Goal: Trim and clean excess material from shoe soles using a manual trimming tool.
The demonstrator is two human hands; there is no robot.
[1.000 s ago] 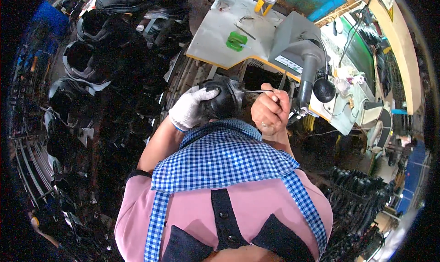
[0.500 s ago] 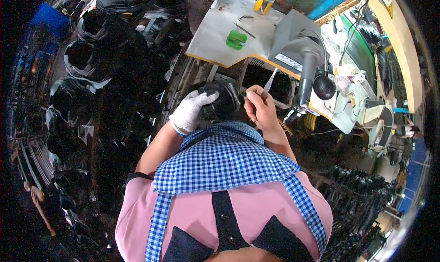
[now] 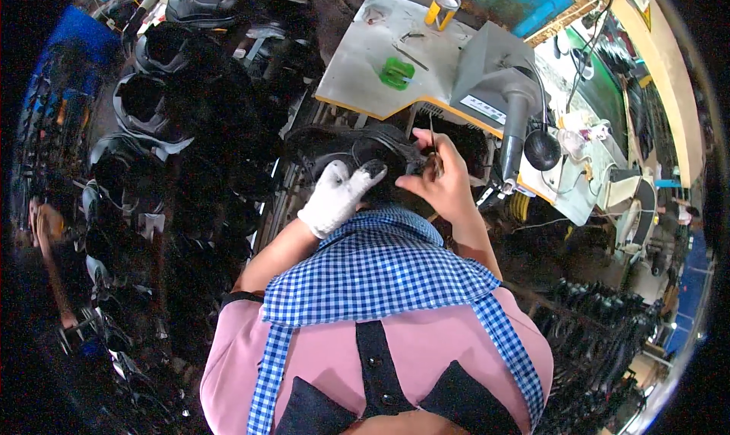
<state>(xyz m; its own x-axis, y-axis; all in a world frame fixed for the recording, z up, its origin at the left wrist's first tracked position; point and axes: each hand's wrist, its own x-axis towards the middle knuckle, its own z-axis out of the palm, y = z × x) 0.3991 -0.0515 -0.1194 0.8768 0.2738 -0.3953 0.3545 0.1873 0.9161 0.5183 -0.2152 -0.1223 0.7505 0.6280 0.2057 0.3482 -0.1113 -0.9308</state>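
A black shoe (image 3: 353, 150) lies lengthwise in front of my apron, its opening facing me. My left hand (image 3: 338, 195), in a white knitted glove with a dark fingertip, grips the shoe at its near side. At the shoe's right end is my bare right hand (image 3: 443, 173), curled round a thin slender tool (image 3: 433, 131) that points away from me. Thumb and forefinger are spread toward the shoe. The tool's lower part is hidden in the fingers.
A white worktable (image 3: 357, 62) ahead bears a green tape-like object (image 3: 397, 74), a yellow can (image 3: 442, 11) and a grey machine with a post arm (image 3: 517, 123). Racked black shoes (image 3: 144, 104) stand at my left. A dark crate (image 3: 468, 142) sits under the table edge.
The shoe has turned and now stretches out to the left. My left hand has shifted right and nearer. My right hand has opened its grip somewhat, and the tool's pale blade now shows as a thin line.
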